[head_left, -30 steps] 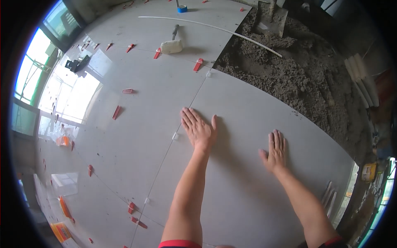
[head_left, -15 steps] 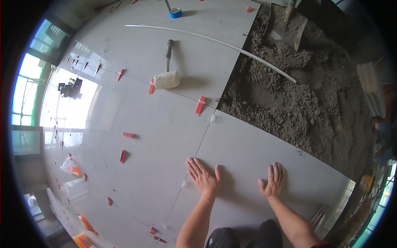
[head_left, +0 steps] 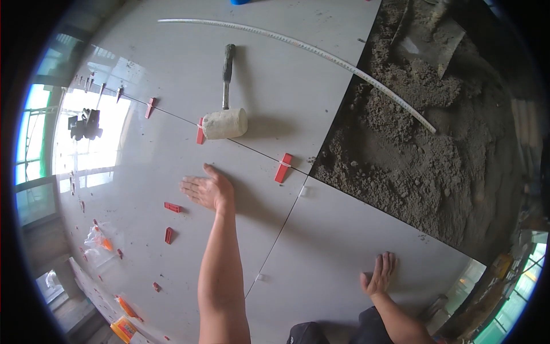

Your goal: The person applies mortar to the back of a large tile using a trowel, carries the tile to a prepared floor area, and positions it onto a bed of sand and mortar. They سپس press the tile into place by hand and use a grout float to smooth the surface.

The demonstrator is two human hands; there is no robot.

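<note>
My left hand (head_left: 211, 190) is open with its fingers stretched out, over the large grey floor tile (head_left: 149, 149) on the left. Beyond it, a white-headed rubber mallet (head_left: 225, 124) lies on the tile with its dark handle pointing away. Two loose red wedges (head_left: 172, 207) lie just left of my forearm. Another red wedge (head_left: 283, 168) sits across the joint, in a white clip. My right hand (head_left: 379, 276) rests open and flat on the nearer right tile (head_left: 344, 235), holding nothing. Small white clips (head_left: 260, 277) stick up along the joint between the tiles.
A bent measuring strip (head_left: 298, 44) lies across the far tile and onto loose grey mortar (head_left: 412, 149), where a shovel (head_left: 427, 37) stands. Several red wedges (head_left: 150, 108) line the far joint. Plastic bags (head_left: 98, 236) and orange packets (head_left: 123, 329) lie at the left.
My left hand has left the right tile and moved left and away, over the neighbouring tile toward the mallet. My right hand stays on its tile. The view has shifted slightly.
</note>
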